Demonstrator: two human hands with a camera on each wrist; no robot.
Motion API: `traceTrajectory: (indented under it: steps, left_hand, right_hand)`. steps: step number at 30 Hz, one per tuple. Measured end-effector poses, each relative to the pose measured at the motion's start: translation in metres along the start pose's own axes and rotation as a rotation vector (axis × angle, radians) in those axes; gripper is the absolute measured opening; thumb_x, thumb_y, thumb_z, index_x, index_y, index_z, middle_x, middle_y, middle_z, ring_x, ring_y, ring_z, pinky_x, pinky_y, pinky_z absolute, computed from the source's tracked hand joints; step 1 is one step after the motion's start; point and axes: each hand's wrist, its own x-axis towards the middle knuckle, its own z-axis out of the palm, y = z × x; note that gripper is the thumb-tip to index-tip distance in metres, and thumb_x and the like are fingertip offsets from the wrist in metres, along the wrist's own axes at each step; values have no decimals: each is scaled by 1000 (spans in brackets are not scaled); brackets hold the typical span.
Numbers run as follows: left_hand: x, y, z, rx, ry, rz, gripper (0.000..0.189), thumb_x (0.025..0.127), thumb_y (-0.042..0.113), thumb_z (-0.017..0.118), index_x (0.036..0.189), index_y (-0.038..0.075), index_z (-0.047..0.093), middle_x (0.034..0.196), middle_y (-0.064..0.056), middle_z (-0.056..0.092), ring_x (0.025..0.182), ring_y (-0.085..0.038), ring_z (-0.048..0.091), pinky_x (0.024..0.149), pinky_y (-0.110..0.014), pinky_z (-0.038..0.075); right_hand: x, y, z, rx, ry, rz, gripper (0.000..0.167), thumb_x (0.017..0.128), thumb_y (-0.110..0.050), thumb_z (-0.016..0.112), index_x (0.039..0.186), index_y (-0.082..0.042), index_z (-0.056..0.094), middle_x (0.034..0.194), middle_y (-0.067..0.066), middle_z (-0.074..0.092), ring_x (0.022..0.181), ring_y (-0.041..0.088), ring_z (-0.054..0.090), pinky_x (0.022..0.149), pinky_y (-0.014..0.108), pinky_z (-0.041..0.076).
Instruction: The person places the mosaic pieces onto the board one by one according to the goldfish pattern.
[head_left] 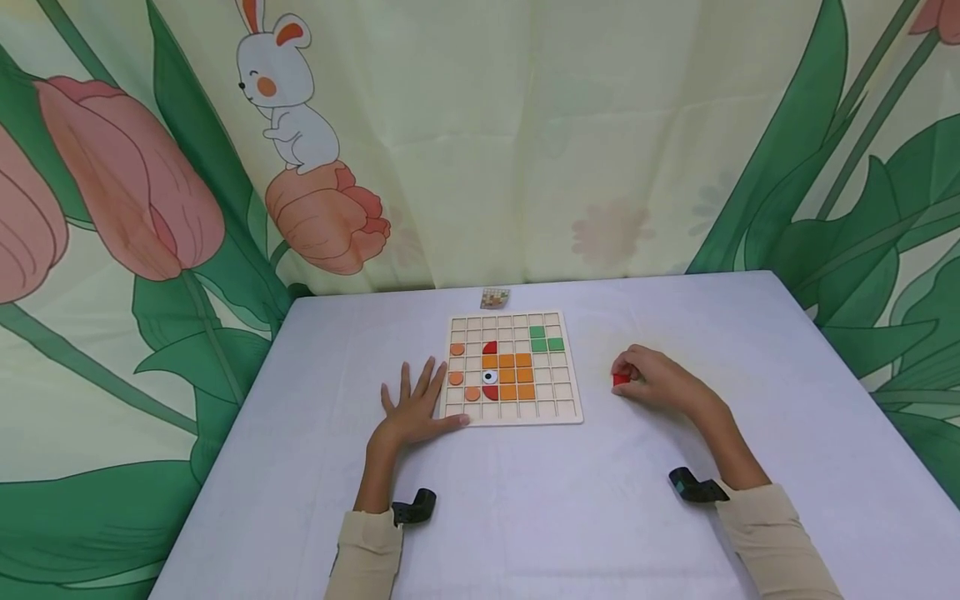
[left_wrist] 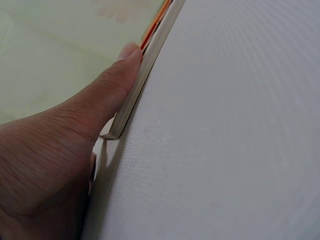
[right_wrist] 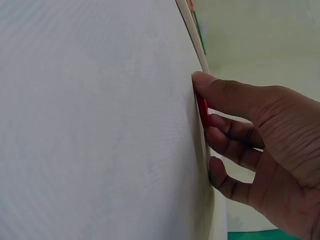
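Observation:
A light wooden grid board point(head_left: 555, 408) lies on the white-covered table, with orange squares point(head_left: 516, 376), green squares point(head_left: 538, 344), peach discs point(head_left: 472, 393), red pieces point(head_left: 490, 347) and an eye disc point(head_left: 490, 377) in its cells. My left hand point(head_left: 414, 414) rests at the board's near left corner with its fingers spread; in the left wrist view the thumb point(left_wrist: 117, 80) lies along the board's edge. To the right of the board, my right hand point(head_left: 660, 379) pinches a small red piece point(right_wrist: 202, 109) between thumb and fingers, close to the tabletop.
A small patterned card or packet point(head_left: 495, 298) lies just behind the board. A curtain point(head_left: 480, 150) printed with tulips and a rabbit hangs behind the table point(head_left: 540, 517). Black wrist cameras point(head_left: 415, 507) are worn on both forearms.

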Motion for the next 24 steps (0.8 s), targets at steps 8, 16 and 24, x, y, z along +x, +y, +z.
traceTrajectory:
  steps: [8,16,24]
  left_hand:
    - [1,-1,-1,9,-3,-6,106,78,69,64,159,23,12,165,-4,0,146,-40,-19,105,-71,-12]
    - [-2,0,-1,4,3,-6,105,78,69,65,158,22,15,165,-5,2,146,-41,-17,105,-72,-11]
    - [0,-1,1,11,0,-3,106,79,70,63,159,23,12,165,-4,-1,145,-40,-20,105,-71,-12]
  right_hand:
    - [3,-3,2,-26,14,-12,17,83,-6,75,97,-3,65,86,2,58,79,17,54,71,33,50]
    - [7,-9,9,-74,10,-11,20,82,-12,78,96,-7,65,83,-2,57,74,13,52,66,27,49]
    - [19,-29,12,-100,-20,-57,23,83,-17,79,99,-6,66,85,-2,55,72,12,49,61,24,45]
